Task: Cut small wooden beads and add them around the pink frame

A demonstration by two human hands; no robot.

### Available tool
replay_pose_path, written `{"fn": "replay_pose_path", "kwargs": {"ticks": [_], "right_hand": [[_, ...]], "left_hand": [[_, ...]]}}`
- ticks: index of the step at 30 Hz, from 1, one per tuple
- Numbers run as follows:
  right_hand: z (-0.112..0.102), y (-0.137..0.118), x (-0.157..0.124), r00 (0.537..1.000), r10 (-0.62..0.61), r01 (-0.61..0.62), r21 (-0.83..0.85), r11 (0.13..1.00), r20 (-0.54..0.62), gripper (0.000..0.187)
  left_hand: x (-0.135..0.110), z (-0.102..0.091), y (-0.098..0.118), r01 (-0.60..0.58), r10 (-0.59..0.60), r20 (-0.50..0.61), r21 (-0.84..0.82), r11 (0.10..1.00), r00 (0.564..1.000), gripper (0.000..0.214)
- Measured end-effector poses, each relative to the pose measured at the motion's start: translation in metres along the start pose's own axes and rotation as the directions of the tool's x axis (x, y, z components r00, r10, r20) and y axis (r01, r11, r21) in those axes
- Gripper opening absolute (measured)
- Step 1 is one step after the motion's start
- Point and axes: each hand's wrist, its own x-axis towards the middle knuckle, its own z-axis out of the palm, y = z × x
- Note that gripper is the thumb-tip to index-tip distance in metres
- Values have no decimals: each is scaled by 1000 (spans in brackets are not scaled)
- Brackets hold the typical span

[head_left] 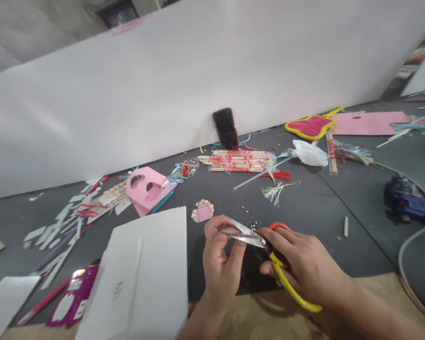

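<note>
Held in my right hand is a pair of scissors with yellow and red handles, its metal blades parted and pointing left. My left hand is curled around the blade tips, thumb and fingers bent in a pinch. Whatever sits between those fingers is too small or hidden to make out. Just beyond the left fingertips lies a pink heart-shaped piece, edged with small pale bits. Tiny pale crumbs are scattered on the dark table by the blades.
A white foam board lies at left, beside a purple case. Farther back are a pink cutout, bundled sticks, a leaning phone and tassels. A blue glue gun with its cord is at right.
</note>
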Motion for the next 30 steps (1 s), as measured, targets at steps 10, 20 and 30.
{"fn": "replay_pose_path", "kwargs": {"ticks": [10,20,30], "right_hand": [[-4,-5,0,999,16,-16,-15,1000,39,64],[1,2,-1,999,-41,41,26,999,-6,51],[-3,-3,-4,999,-37,38,-32,999,10,43]], "left_hand": [[1,-3,-3,-118,119,-17,46,992,993,14],[0,-3,-6,-105,105,13,4,994,994,10],[-6,0,-6,-36,36,35,0,999,999,14]]}}
